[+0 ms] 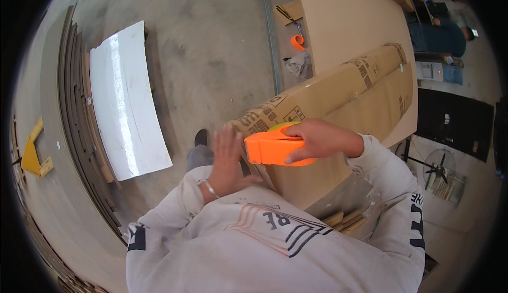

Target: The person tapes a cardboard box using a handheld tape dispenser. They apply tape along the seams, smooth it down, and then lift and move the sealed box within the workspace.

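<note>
My right hand (321,140) grips an orange tape dispenser (274,146), and a bit of its yellow tape roll shows at the top. The dispenser is over the near end of a long cardboard package (317,94), which bears printed writing and marks. My left hand (227,162) is flat with the fingers apart, by the package's near end. It looks slightly blurred and holds nothing that I can see. Whether its fingers touch the cardboard, I cannot tell. Under the package is a table with a pale board top (349,11).
On a lower ledge beyond the table edge lie a yellow-black utility knife (283,12), an orange tape ring (297,42) and a crumpled cloth (298,63). Stacked boards (71,114) and a glossy white sheet (125,102) are at left. A fan (440,169) and a person (436,39) are at right.
</note>
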Tool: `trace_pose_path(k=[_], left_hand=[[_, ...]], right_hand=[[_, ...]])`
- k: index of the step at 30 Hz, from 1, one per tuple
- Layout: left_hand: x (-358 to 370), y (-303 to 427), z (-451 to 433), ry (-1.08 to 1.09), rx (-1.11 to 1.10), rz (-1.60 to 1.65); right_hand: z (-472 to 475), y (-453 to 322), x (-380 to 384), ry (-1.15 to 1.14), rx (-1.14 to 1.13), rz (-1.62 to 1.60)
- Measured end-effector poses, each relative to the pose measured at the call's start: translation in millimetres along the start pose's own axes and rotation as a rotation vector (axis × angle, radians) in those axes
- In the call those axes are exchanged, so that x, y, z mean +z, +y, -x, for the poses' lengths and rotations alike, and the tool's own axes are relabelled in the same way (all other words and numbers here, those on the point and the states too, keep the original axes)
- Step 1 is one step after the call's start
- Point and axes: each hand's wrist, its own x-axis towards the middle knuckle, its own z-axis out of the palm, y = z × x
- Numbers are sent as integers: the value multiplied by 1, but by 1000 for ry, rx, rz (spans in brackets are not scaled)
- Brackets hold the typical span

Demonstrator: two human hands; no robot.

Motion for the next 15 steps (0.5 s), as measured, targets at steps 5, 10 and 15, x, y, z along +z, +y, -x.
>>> trace_pose_path(k=[5, 10, 15], left_hand=[[59, 2, -24, 179, -83, -119], [56, 6, -18, 152, -90, -200], [50, 7, -21, -19, 94, -411]], right_hand=[[5, -2, -5, 27, 64, 48], [35, 42, -15, 103, -33, 119], [87, 71, -80, -4, 222, 198]])
